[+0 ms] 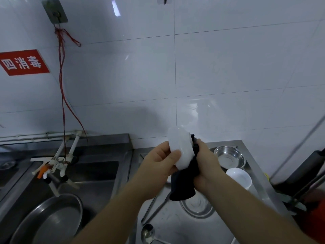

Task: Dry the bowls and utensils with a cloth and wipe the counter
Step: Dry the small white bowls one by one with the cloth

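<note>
Overhead, left hand [159,162] gripping white bowl [181,149], right-hand fingers [202,147] pinching dark cloth [183,184] inside.

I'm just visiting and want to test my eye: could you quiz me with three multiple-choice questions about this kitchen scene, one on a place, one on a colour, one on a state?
1. Where is the ladle?
A. on the counter
B. on the wall hook
C. in the left sink

2. What colour is the cloth?
A. white
B. dark
C. yellow

3. The white bowl being dried is:
A. resting on the counter
B. held up in the hands
C. stacked in a steel bowl

Answers: 1 A, it lies near the bottom edge on steel; 2 B, nearly black; 3 B, left hand grips it, right hand presses cloth.
</note>
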Demonstrator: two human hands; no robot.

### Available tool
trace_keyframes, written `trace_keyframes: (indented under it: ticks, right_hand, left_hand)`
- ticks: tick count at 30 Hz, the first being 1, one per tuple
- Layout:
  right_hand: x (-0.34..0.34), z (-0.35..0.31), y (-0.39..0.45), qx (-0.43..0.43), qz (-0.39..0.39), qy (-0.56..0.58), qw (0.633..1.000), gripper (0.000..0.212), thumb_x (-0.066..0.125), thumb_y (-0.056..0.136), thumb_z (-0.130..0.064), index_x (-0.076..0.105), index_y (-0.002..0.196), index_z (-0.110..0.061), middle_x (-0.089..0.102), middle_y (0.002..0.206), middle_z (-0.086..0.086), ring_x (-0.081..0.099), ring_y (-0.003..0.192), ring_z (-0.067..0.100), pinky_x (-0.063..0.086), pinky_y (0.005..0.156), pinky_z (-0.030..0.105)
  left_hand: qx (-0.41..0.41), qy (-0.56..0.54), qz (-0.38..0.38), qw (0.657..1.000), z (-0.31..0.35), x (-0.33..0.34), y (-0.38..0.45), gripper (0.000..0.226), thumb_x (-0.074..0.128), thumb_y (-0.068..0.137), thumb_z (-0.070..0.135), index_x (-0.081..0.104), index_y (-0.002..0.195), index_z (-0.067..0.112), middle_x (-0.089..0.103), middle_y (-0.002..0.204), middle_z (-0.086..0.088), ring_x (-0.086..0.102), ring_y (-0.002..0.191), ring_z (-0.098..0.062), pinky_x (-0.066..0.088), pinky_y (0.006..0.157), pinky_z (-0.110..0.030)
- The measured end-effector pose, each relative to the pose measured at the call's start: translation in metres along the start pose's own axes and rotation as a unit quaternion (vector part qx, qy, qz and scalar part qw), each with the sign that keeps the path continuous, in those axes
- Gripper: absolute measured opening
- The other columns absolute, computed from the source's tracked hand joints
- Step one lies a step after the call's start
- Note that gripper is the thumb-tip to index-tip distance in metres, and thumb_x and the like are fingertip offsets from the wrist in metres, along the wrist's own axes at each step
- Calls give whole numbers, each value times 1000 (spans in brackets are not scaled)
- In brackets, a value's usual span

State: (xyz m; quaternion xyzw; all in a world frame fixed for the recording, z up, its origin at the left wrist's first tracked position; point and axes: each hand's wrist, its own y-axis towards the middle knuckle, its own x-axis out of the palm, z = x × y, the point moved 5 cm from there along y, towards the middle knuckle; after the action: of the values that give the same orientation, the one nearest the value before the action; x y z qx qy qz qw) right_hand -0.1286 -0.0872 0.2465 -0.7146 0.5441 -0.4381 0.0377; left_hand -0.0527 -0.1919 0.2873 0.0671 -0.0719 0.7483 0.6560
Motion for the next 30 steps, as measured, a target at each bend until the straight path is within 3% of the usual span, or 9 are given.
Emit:
trace_keyframes:
  ticks: [4, 6, 9, 14, 18, 20, 24, 27, 30]
  right_hand:
    - [2, 6, -3, 5, 12, 0, 1000, 37, 65, 100, -34, 77, 113, -1, 80, 99, 22, 80, 85, 37, 67, 68, 48]
    - [2, 4, -3, -24, 35, -6, 999, 35, 66, 99, -32, 76, 115, -3, 78, 111, 23, 78, 99, 40, 65, 85, 56]
    - [1, 1, -2, -92, 49, 5, 995, 27, 64, 102, -32, 75, 121, -16, 79, 113, 20, 77, 101, 41, 62, 89, 62]
    - [-8, -2, 1, -168, 67, 9, 984, 20, 60, 102, -29, 76, 114, -28, 82, 97, 9, 80, 83, 33, 66, 70, 56]
    - [-5, 1, 3, -173, 36, -39, 984, 26, 81, 87, -39, 77, 103, -19, 82, 93, 8, 81, 80, 29, 66, 64, 47]
    - [-4, 0, 3, -191, 34, -86, 977, 43, 90, 74, -42, 75, 107, -19, 81, 97, 9, 81, 86, 29, 66, 73, 53]
    - [-9, 3, 4, -203, 39, -124, 970, 65, 95, 62, -45, 73, 120, -28, 82, 102, 5, 81, 91, 28, 67, 74, 49]
    - [-22, 13, 5, -196, 68, -102, 973, 52, 92, 72, -39, 74, 117, -21, 81, 102, 12, 81, 89, 32, 65, 68, 45]
    - [-39, 27, 8, -171, 107, -95, 975, 36, 85, 83, -41, 76, 109, -18, 82, 96, 12, 81, 83, 32, 65, 65, 44]
  left_hand:
    - [74, 267, 38, 960, -8, 3, 4, 24, 58, 107, 28, 69, 127, 35, 77, 113, 12, 73, 109, -8, 60, 93, -26]
    - [74, 338, 36, 938, -13, 4, 5, 20, 56, 108, 28, 68, 123, 34, 76, 106, 13, 72, 100, -6, 61, 89, -28]
    - [79, 411, 4, 908, -18, 2, 5, 13, 52, 109, 31, 64, 114, 30, 73, 97, 10, 70, 90, -8, 63, 80, -29]
    - [82, 485, -41, 870, -18, -3, 5, 16, 51, 109, 34, 49, 96, 43, 65, 86, 15, 63, 74, 0, 48, 65, -10]
    - [78, 537, -84, 836, -18, -12, 6, 22, 50, 110, 30, 47, 93, 44, 60, 84, 16, 60, 73, -3, 51, 71, -24]
    - [78, 540, -100, 832, -18, -13, 6, 10, 48, 111, 31, 56, 112, 36, 71, 98, 9, 68, 85, -10, 58, 78, -28]
    - [84, 592, -120, 792, -20, -14, 13, 29, 43, 112, 26, 51, 140, 24, 73, 112, -3, 71, 94, -23, 61, 85, -41]
    - [117, 607, -152, 771, -25, -14, 15, 21, 44, 110, 26, 59, 124, 22, 72, 106, 0, 69, 91, -23, 60, 84, -45]
    - [128, 559, -179, 799, -36, -18, 15, 29, 39, 110, 37, 65, 109, 23, 71, 103, 2, 65, 94, -18, 57, 91, -44]
